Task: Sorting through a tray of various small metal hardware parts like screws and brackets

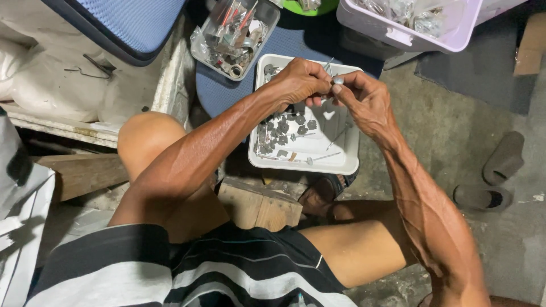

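Note:
My left hand (298,82) and my right hand (364,99) meet above a white rectangular tray (347,162). Between the fingertips of both hands is a small metal piece with a thin pin (335,77); the left fingers pinch the pin and the right fingers pinch the round metal head. Several small dark grey metal nuts and washers (281,131) lie in the tray's left half. A few long thin pins (327,154) lie along its bottom. I cannot tell exactly how the held parts join.
A clear plastic box (236,34) of mixed metal parts stands above the tray on a blue mat (296,42). A lilac bin (409,25) with bagged parts is top right. Wooden blocks (259,204) sit under my knees. Two grey slippers (492,179) lie on the concrete floor at right.

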